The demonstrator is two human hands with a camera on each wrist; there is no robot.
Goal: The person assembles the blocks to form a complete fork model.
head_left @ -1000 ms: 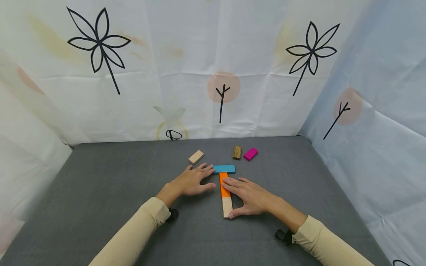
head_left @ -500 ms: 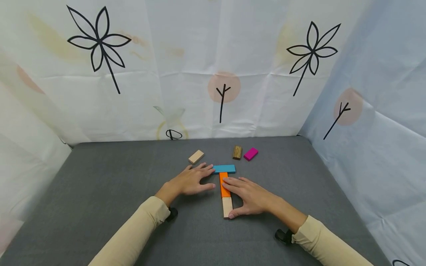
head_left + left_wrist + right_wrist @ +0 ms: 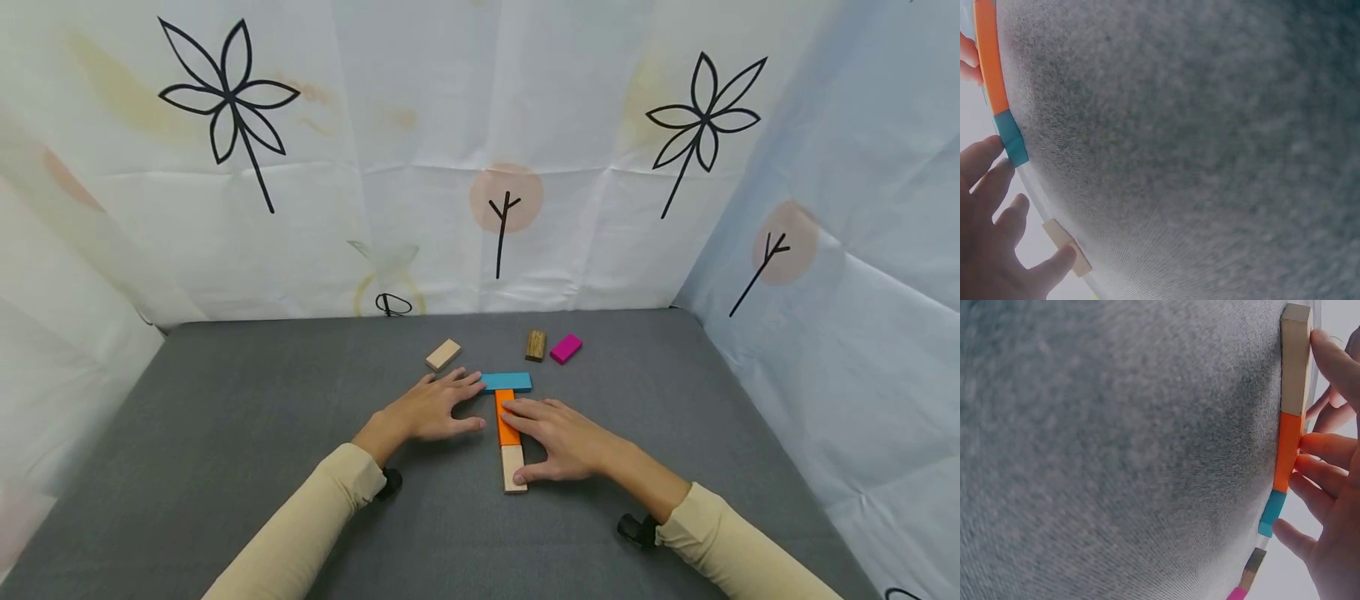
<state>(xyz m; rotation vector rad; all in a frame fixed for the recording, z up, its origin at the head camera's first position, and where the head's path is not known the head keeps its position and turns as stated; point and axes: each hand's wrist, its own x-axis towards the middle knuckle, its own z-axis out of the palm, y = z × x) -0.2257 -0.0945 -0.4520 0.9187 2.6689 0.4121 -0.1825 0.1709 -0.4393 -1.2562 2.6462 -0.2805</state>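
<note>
Flat blocks form a T on the grey cloth: a blue block (image 3: 508,382) lies crosswise at the top, an orange block (image 3: 506,430) runs down from its middle, and a pale wooden block (image 3: 512,462) continues below that. My left hand (image 3: 431,410) spreads its fingers, with fingertips at the blue block's left end. On the stem's right side is my right hand (image 3: 566,437), fingers extended over the orange block and thumb at the pale one. In the right wrist view its fingertips touch the orange block (image 3: 1288,453) and the thumb meets the wooden block (image 3: 1295,362).
Behind the T lie a second pale wooden block (image 3: 443,354), a dark brown block (image 3: 536,345) and a magenta block (image 3: 566,348). White fabric walls (image 3: 420,208) with leaf and tree drawings stand around the grey tabletop (image 3: 247,433).
My right thumb has shifted slightly up along the pale wooden block. The left hand and the blocks hold their places.
</note>
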